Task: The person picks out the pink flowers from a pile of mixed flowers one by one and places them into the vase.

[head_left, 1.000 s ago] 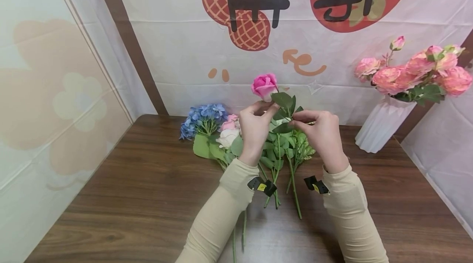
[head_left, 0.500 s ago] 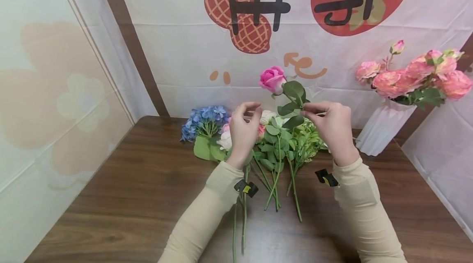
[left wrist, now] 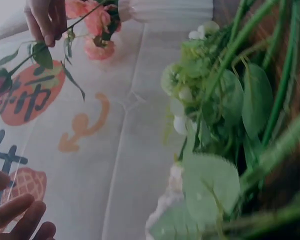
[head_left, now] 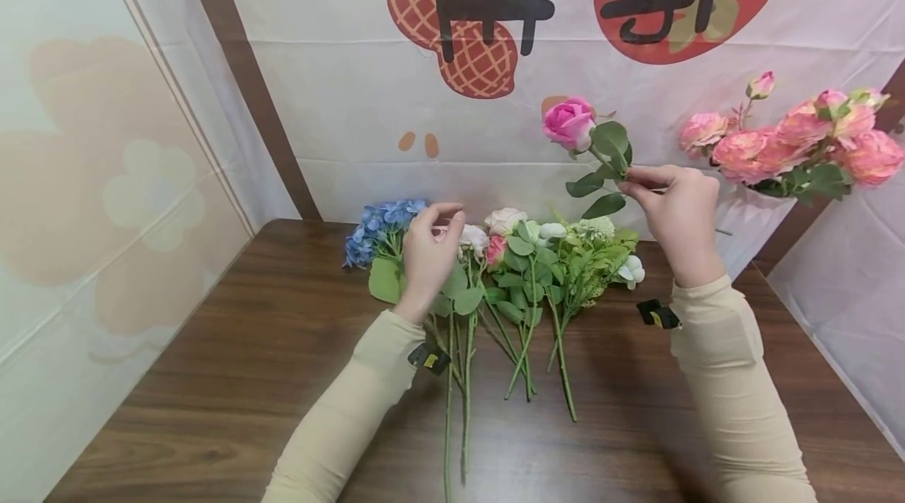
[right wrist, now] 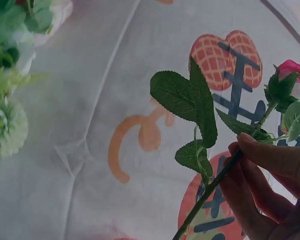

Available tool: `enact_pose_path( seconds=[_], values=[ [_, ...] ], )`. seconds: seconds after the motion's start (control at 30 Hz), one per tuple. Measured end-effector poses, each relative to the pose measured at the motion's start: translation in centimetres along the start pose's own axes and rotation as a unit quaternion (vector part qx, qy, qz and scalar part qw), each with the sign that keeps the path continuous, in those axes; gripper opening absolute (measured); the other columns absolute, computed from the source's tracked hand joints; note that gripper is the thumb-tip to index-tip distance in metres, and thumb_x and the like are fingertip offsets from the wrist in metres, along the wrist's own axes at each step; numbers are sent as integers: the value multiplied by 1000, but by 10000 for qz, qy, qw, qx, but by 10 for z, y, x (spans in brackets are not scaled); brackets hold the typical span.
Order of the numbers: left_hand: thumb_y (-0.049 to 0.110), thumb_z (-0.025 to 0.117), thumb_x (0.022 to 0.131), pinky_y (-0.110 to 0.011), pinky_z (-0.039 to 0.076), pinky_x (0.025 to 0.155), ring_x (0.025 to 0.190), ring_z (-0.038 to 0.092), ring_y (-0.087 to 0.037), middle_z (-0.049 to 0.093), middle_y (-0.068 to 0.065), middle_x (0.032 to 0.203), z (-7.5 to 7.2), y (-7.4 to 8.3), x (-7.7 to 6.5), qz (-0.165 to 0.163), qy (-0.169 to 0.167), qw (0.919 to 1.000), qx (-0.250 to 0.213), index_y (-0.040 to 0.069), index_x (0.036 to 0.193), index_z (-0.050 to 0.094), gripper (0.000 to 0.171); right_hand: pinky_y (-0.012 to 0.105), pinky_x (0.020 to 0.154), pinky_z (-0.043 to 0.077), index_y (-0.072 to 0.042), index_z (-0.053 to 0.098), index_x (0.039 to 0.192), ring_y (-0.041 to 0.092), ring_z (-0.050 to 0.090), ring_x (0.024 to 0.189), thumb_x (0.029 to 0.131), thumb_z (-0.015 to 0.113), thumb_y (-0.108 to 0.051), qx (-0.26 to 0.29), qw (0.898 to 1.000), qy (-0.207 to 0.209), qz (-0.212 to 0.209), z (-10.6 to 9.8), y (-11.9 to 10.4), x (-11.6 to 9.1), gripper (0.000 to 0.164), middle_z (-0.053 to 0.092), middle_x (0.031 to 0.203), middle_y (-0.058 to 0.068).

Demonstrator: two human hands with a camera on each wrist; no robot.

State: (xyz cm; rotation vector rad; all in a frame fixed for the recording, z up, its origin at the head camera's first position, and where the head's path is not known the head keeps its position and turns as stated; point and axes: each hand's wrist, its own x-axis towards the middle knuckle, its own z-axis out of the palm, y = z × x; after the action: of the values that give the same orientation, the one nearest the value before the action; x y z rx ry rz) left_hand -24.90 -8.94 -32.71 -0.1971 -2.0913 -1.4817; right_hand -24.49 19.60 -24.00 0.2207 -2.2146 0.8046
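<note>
My right hand (head_left: 675,212) pinches the green stem of a pink rose (head_left: 569,124) between thumb and fingers, raised above the back of the table. The right wrist view shows the stem (right wrist: 210,187) running down past the fingers, with dark green leaves (right wrist: 182,97) around it. My left hand (head_left: 431,255) holds nothing; its fingers are loosely bent in front of the flowers on the table. In the left wrist view those fingers (left wrist: 20,215) appear apart at the lower left. Behind my left hand lie a blue hydrangea (head_left: 385,228) and a white rose (head_left: 474,238).
A white vase (head_left: 752,228) with pink peonies (head_left: 760,149) stands at the back right of the wooden table (head_left: 233,377). Several cut flowers lie mid-table, their stems (head_left: 562,361) pointing toward me. Leafy greenery (head_left: 587,275) lies among them. A printed cloth (head_left: 339,110) hangs behind.
My left hand has let go of the rose and moved left and slightly down. My right hand has carried the rose up and to the right, toward the vase.
</note>
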Motion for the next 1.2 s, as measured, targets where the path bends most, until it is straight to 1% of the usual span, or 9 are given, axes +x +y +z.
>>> enact_pose_path(
  seconds=[0.07, 0.13, 0.17, 0.2, 0.23, 0.53, 0.87, 1.1, 1.2],
  values=[
    [23, 60, 92, -42, 48, 87, 94, 60, -22, 66, -7, 103, -5, -4, 0, 17, -3, 10000, 75, 10, 110, 68, 24, -3, 62, 35, -7, 77, 93, -1, 68, 74, 77, 79, -15, -66, 10000, 44, 55, -2, 2, 3, 18, 73, 90, 12],
    [23, 60, 92, -42, 48, 88, 95, 60, -21, 66, -7, 105, -10, -7, 1, 9, -22, 9999, 157, 11, 111, 68, 24, -2, 61, 34, -6, 76, 94, -18, 57, 68, 78, 78, -14, -105, 9999, 37, 105, -5, 4, 6, 18, 73, 90, 14],
    [23, 60, 92, -41, 48, 87, 95, 61, -21, 66, -7, 105, -12, -8, 1, 10, -26, 9998, 201, 11, 111, 68, 24, -1, 61, 34, -6, 76, 94, -25, 50, 65, 78, 78, -14, -113, 9998, 25, 131, -6, 5, 8, 18, 72, 90, 14],
    [23, 59, 92, -41, 48, 87, 96, 61, -22, 66, -8, 106, -15, -10, 1, -2, -52, 9997, 221, 10, 111, 68, 24, -1, 61, 33, -6, 76, 94, -28, 47, 64, 78, 78, -14, -111, 9998, 11, 147, -7, 6, 9, 18, 72, 90, 15],
    [23, 60, 92, -41, 47, 88, 97, 61, -23, 66, -8, 106, -18, -11, 1, 3, -69, 9996, 262, 9, 112, 68, 25, -1, 61, 33, -5, 76, 94, -32, 40, 62, 78, 77, -13, -113, 9998, 11, 164, -8, 7, 11, 18, 72, 91, 15],
    [29, 59, 93, -42, 39, 100, 115, 55, -27, 63, -10, 123, -39, -25, 0, -119, -431, 9931, 1085, 8, 122, 63, 36, -1, 63, 35, -4, 75, 99, -28, 40, 68, 82, 73, -13, -71, 9991, 130, 391, -15, 17, 24, 19, 72, 96, 15],
    [27, 58, 93, -48, 33, 106, 124, 49, -33, 59, -14, 129, -58, -41, -1, -290, -558, 9872, 1467, 6, 126, 60, 40, 0, 70, 35, -7, 74, 101, -29, 39, 71, 84, 72, -14, -92, 9975, 566, 420, -22, 30, 37, 19, 72, 98, 14],
    [29, 57, 93, -49, 30, 109, 129, 44, -34, 55, -14, 134, -73, -50, -3, -444, -681, 9805, 1790, 6, 130, 56, 43, 3, 74, 44, -10, 74, 103, -27, 47, 73, 84, 72, -19, 136, 9936, 961, 587, -24, 40, 44, 21, 71, 102, 13],
    [29, 56, 94, -49, 25, 112, 131, 42, -35, 54, -16, 136, -78, -53, -4, -476, -683, 9784, 1893, 6, 131, 55, 44, 3, 71, 45, -11, 74, 103, -24, 50, 70, 84, 72, -20, 215, 9911, 1110, 706, -24, 44, 47, 21, 72, 102, 13]
  ],
)
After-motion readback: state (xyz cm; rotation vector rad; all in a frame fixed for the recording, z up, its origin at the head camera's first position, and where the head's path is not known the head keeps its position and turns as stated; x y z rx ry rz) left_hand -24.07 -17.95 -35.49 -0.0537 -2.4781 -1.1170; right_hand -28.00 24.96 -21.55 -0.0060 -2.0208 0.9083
